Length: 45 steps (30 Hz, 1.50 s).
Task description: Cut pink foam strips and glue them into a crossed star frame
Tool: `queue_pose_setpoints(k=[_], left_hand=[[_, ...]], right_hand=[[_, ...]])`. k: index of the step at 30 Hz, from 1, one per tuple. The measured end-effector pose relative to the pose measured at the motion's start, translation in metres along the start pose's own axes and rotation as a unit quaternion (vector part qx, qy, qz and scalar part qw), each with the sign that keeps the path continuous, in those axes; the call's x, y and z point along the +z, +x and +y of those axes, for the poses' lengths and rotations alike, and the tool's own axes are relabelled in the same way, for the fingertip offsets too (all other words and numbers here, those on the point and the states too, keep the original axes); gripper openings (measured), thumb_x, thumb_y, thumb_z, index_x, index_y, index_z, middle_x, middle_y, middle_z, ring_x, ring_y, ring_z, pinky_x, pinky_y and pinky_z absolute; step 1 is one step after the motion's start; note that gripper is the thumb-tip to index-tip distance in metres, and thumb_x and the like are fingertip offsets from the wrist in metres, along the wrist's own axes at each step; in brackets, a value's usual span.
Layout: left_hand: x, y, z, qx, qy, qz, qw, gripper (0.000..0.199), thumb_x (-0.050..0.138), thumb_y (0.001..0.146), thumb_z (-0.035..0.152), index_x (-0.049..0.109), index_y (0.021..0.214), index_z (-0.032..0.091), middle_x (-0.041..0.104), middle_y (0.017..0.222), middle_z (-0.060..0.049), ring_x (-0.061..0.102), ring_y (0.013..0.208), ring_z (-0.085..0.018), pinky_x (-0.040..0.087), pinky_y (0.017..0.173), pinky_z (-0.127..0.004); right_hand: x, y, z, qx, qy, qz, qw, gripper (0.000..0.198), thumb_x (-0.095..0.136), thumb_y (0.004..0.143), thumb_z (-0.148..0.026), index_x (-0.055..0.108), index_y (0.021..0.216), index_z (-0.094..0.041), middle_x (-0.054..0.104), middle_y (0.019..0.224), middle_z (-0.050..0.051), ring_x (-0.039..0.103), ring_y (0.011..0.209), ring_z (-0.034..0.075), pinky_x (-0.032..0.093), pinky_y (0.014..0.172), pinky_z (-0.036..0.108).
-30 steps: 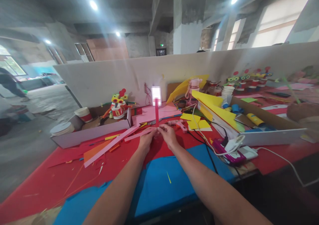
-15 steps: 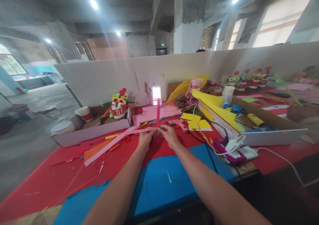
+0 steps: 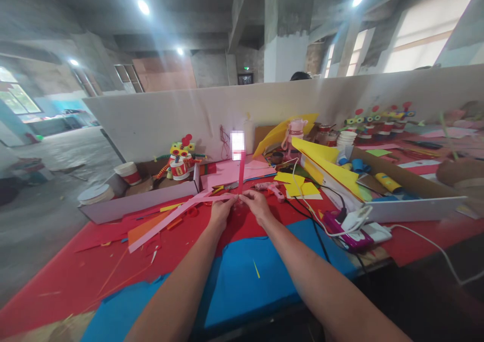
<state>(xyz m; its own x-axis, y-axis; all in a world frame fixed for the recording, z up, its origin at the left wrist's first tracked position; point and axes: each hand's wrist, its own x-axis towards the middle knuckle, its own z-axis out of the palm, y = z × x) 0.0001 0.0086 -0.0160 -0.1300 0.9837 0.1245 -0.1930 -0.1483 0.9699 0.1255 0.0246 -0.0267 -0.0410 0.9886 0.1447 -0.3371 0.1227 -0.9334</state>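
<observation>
My left hand (image 3: 221, 212) and my right hand (image 3: 257, 207) meet above the middle of the table, fingertips pinched close together. A long pale pink paper strip (image 3: 166, 222) runs from my left fingers down to the left. Standing up from between the fingertips is a darker pink-red paper strip (image 3: 241, 174), pointing away from me. The two strips meet at a corner where both hands pinch; the fingers hide how they join. Just beyond my right hand lies a pink glue gun (image 3: 278, 191). Pliers (image 3: 231, 186) rest behind the strips.
Left stands a box (image 3: 139, 204) with paper cups and a cup-bodied figure (image 3: 179, 164). To the right are yellow paper pieces (image 3: 302, 188), a purple power strip (image 3: 350, 237) with trailing cables, and a box (image 3: 419, 210) of coloured tubes. Blue sheet (image 3: 257, 286) covers the front.
The upright pink-red strip leans slightly further right at its top. Both hands stay in nearly the same place, still pinching the strips.
</observation>
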Motion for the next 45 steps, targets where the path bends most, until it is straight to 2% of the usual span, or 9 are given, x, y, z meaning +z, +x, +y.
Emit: queue_pose_setpoints(k=[4, 9, 16, 22, 30, 35, 41, 45], left_hand=[[-0.001, 0.002, 0.000, 0.000, 0.005, -0.010, 1.000, 0.032, 0.083, 0.057, 0.039, 0.065, 0.061, 0.013, 0.059, 0.052, -0.001, 0.050, 0.046, -0.010, 0.039, 0.048, -0.024], [-0.002, 0.004, 0.001, -0.001, -0.021, -0.004, 1.000, 0.033, 0.083, 0.057, 0.040, 0.064, 0.063, 0.014, 0.057, 0.051, 0.002, 0.047, 0.044, -0.008, 0.036, 0.046, -0.022], [-0.002, 0.002, 0.004, -0.012, -0.016, -0.044, 0.999, 0.034, 0.081, 0.060, 0.044, 0.065, 0.067, 0.014, 0.055, 0.051, 0.002, 0.047, 0.045, -0.008, 0.037, 0.046, -0.021], [-0.001, 0.002, 0.002, -0.028, -0.014, -0.061, 0.998, 0.037, 0.084, 0.057, 0.043, 0.069, 0.072, 0.013, 0.060, 0.057, 0.001, 0.050, 0.049, -0.008, 0.040, 0.049, -0.020], [-0.002, 0.004, 0.000, -0.029, 0.001, -0.039, 0.999, 0.037, 0.084, 0.056, 0.042, 0.069, 0.070, 0.012, 0.064, 0.060, -0.001, 0.052, 0.049, -0.008, 0.042, 0.049, -0.020], [0.001, 0.002, 0.000, -0.007, -0.035, -0.038, 0.999, 0.036, 0.084, 0.057, 0.041, 0.066, 0.074, 0.014, 0.060, 0.058, 0.002, 0.052, 0.049, -0.009, 0.041, 0.046, -0.020], [0.002, 0.002, 0.001, 0.003, -0.040, -0.042, 0.998, 0.033, 0.083, 0.059, 0.039, 0.062, 0.068, 0.015, 0.057, 0.055, 0.003, 0.051, 0.049, -0.009, 0.040, 0.046, -0.020], [0.001, 0.002, 0.000, 0.004, -0.047, -0.043, 0.998, 0.033, 0.083, 0.059, 0.039, 0.062, 0.066, 0.015, 0.059, 0.056, 0.002, 0.051, 0.050, -0.009, 0.040, 0.048, -0.020]], right_hand=[[0.000, -0.002, -0.001, 0.045, 0.035, -0.002, 0.998, 0.037, 0.085, 0.048, -0.043, 0.067, 0.068, -0.018, 0.064, 0.061, -0.003, 0.059, 0.056, 0.013, 0.053, 0.062, 0.029], [0.003, -0.003, -0.002, 0.043, 0.059, -0.001, 0.997, 0.037, 0.086, 0.047, -0.041, 0.065, 0.064, -0.016, 0.065, 0.060, -0.001, 0.064, 0.058, 0.016, 0.057, 0.066, 0.032], [0.006, -0.003, -0.003, 0.044, 0.104, 0.034, 0.993, 0.039, 0.087, 0.047, -0.039, 0.058, 0.062, -0.017, 0.068, 0.059, 0.002, 0.069, 0.060, 0.020, 0.059, 0.064, 0.034], [0.010, -0.009, -0.009, 0.039, 0.123, 0.034, 0.991, 0.039, 0.086, 0.047, -0.040, 0.061, 0.065, -0.016, 0.070, 0.061, 0.002, 0.069, 0.058, 0.021, 0.059, 0.060, 0.034], [0.011, -0.012, -0.013, 0.051, 0.109, 0.029, 0.992, 0.035, 0.086, 0.048, -0.038, 0.064, 0.064, -0.015, 0.069, 0.059, 0.003, 0.069, 0.059, 0.022, 0.059, 0.062, 0.035], [0.011, -0.013, -0.012, 0.051, 0.104, 0.006, 0.993, 0.036, 0.085, 0.050, -0.040, 0.067, 0.068, -0.014, 0.070, 0.062, 0.005, 0.070, 0.059, 0.023, 0.059, 0.060, 0.035], [0.009, -0.010, -0.005, 0.039, 0.092, -0.006, 0.995, 0.035, 0.085, 0.053, -0.039, 0.068, 0.069, -0.014, 0.071, 0.065, 0.006, 0.071, 0.063, 0.024, 0.060, 0.062, 0.036], [0.008, -0.008, -0.002, 0.035, 0.087, -0.005, 0.996, 0.035, 0.084, 0.052, -0.040, 0.068, 0.068, -0.014, 0.070, 0.063, 0.005, 0.070, 0.060, 0.022, 0.061, 0.061, 0.035]])
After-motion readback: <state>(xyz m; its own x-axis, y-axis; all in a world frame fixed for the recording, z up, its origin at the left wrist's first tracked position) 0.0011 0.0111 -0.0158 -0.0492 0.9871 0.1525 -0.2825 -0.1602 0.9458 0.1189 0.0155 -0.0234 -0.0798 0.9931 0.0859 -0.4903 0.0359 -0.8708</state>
